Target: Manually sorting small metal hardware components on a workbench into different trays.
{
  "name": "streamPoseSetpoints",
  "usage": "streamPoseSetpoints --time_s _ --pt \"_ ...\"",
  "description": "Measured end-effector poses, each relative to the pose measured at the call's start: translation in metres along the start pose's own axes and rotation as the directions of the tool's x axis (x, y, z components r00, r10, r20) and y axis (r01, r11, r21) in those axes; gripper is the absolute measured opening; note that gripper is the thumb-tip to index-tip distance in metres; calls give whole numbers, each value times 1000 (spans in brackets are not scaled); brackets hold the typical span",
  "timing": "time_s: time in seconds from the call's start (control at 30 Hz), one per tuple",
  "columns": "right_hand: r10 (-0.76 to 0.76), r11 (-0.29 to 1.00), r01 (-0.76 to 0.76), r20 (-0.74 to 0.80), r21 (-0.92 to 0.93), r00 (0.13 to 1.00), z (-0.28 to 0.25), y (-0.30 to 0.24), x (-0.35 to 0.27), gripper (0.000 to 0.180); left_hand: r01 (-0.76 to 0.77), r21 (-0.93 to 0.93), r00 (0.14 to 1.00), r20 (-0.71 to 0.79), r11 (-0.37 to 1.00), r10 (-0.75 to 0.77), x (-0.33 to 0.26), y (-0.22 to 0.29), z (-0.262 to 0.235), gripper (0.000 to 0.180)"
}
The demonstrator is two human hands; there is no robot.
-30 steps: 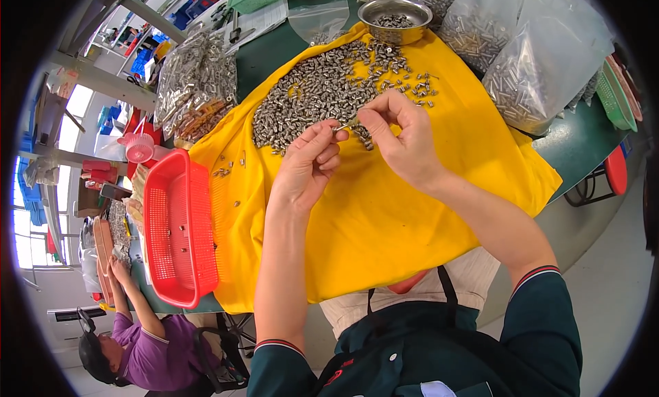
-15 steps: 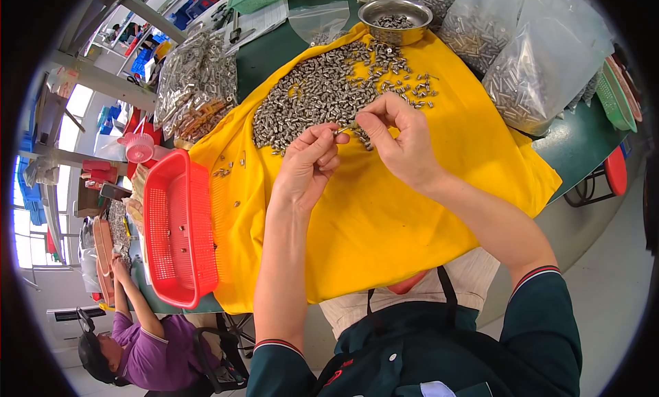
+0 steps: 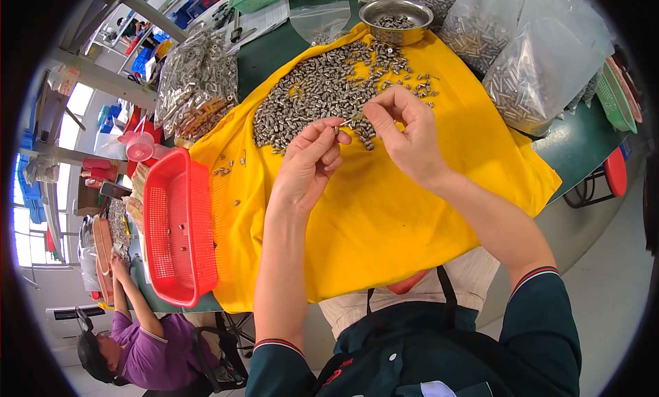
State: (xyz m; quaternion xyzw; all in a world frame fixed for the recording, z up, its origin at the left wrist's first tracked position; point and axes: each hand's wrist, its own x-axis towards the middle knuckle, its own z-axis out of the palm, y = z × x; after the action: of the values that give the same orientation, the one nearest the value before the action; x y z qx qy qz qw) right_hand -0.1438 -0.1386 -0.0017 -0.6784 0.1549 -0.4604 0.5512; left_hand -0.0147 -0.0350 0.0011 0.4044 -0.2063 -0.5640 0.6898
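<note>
My left hand (image 3: 312, 164) pinches a small metal piece (image 3: 337, 130) between thumb and forefinger; most of it is covered by the fingertips. From my right hand (image 3: 410, 137), also closed in a pinch, a thin rod-like tool (image 3: 353, 120) slants toward that piece, its tip close to my left fingertips. Whether tip and piece touch is too small to tell. Just beyond both hands spreads a heap of small, shiny metal cylinders (image 3: 302, 98) on a yellow cloth (image 3: 391, 225).
A red plastic basket (image 3: 199, 239) with a few metal pieces stands at the left. Behind the heap sits a steel bowl (image 3: 401, 34) of metal parts. Filled clear bags (image 3: 542, 74) stand far right; another bag (image 3: 195, 81) lies far left. A co-worker in purple (image 3: 154, 352) sits lower left.
My right hand has shifted slightly right, away from my left fingertips, so more of the thin tool shows between them. My left hand has stayed nearly in place.
</note>
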Motion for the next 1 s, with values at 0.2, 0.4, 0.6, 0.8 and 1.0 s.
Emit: streamPoseSetpoints --time_s 0.2,0.4,0.6,0.8,1.0 --pt "12 998 -10 -34 62 999 1 -1 1 10 -6 -47 999 31 999 7 0 1 -2 13" --pt "-40 999 40 -22 29 999 2 -2 0 9 7 -62 999 42 998 -5 0 0 -2 9" --pt "-107 994 107 -4 -12 994 5 0 -1 9 12 -64 999 35 998 -10 1 -1 -1 8" --pt "-109 994 109 14 -6 994 7 3 -3 9 -2 -60 999 36 998 4 3 -5 -2 7" --pt "-24 998 24 -5 59 1000 5 -2 -1 9 -17 -48 1000 17 999 18 1 -3 2 8"
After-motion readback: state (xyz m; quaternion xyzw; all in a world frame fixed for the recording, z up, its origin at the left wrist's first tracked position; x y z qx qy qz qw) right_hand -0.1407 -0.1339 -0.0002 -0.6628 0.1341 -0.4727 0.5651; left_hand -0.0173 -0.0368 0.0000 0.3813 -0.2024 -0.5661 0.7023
